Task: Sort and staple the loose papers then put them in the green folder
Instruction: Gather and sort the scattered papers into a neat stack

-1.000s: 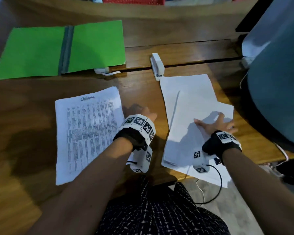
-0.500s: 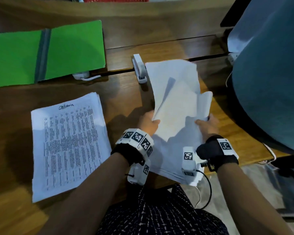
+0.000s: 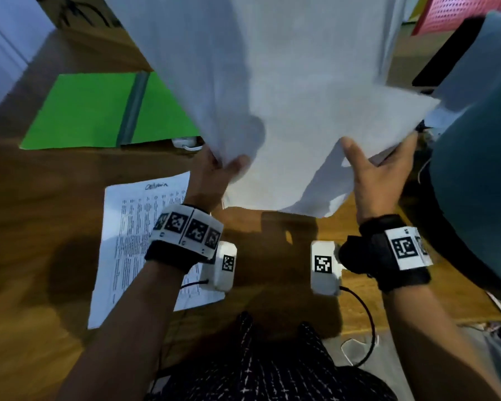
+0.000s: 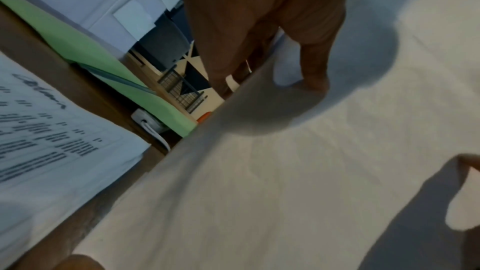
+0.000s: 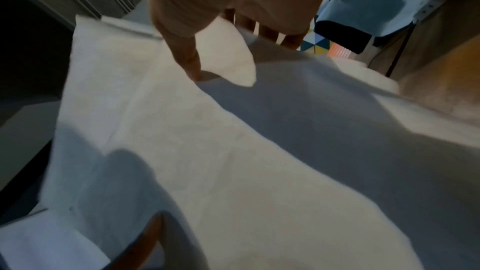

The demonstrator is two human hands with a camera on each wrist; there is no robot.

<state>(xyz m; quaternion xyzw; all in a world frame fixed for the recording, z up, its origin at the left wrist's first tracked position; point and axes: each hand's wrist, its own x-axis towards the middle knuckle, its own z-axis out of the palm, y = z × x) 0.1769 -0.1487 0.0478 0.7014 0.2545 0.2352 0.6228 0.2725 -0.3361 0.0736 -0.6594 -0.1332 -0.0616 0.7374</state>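
Both hands, the left hand [image 3: 211, 175] and right hand [image 3: 379, 175], pinch the raised loose papers [image 3: 287, 82], which hide the desk beyond the fingers, green folder [image 3: 99, 111] far-left, printed sheet [image 3: 133, 227] with illegible heading below.

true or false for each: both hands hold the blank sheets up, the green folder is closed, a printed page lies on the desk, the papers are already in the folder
1. Both hands hold the blank sheets up off the desk. True: the left hand and right hand grip the lower edges of the blank sheets.
2. The green folder is closed. False: the green folder lies open flat on the wooden desk.
3. A printed page lies on the desk. True: the printed page lies flat under the left forearm.
4. The papers are already in the folder. False: nothing lies on the part of the folder that shows.
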